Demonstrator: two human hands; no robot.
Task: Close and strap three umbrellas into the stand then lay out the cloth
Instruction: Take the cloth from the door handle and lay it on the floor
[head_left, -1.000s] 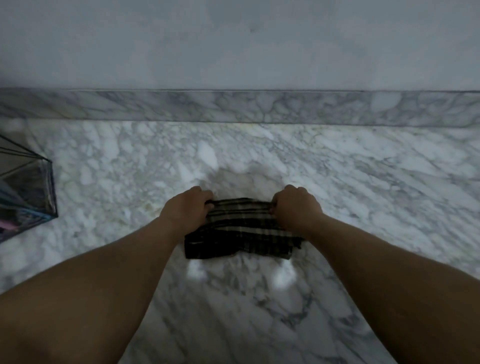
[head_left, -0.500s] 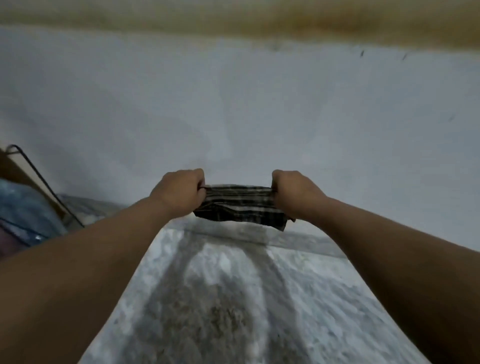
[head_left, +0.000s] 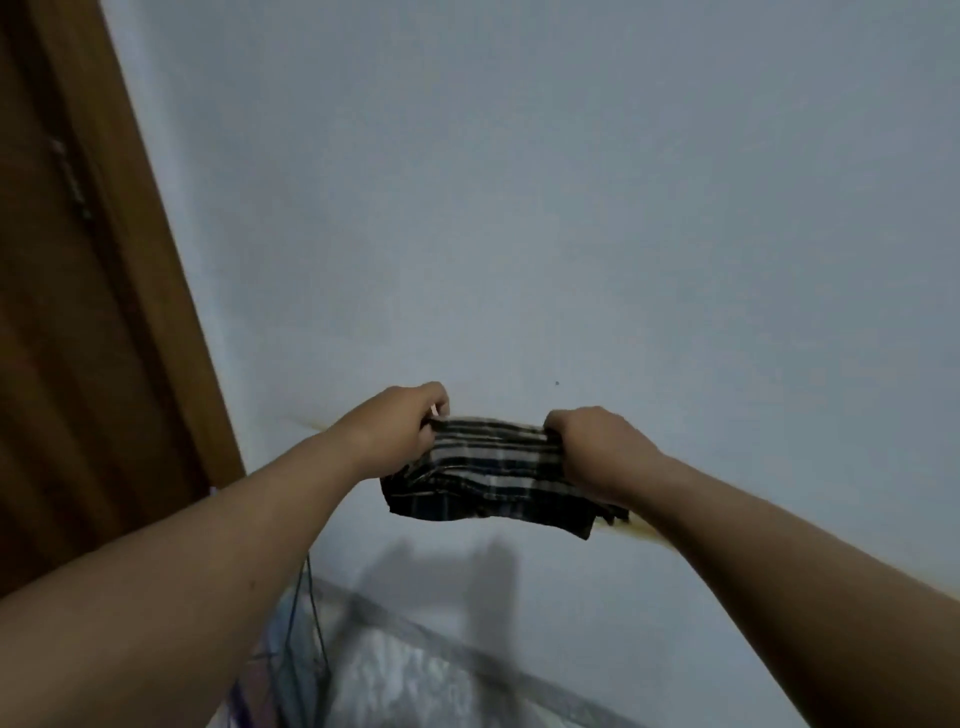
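Fingers (head_left: 439, 402) of the left hand (head_left: 397, 423) are curled round the left end of the plaid cloth (head_left: 493, 475), pinching its upper edge. Left of that arm stands a brown wooden door (head_left: 78, 312), its frame slanting down toward the forearm. Below the left forearm, thin dark wires (head_left: 306, 623) show beside a bit of bluish material; what they belong to cannot be told. The cloth, dark with pale stripes, is bunched and folded, held up in the air between both hands in front of the pale wall (head_left: 571, 208), its lower edge hanging free. Under it, a shadow falls on the wall, and marble floor (head_left: 415, 680) with a grey skirting strip shows at the bottom. On the right, the right hand (head_left: 597, 447) grips the cloth's other end, fingers curled over it.
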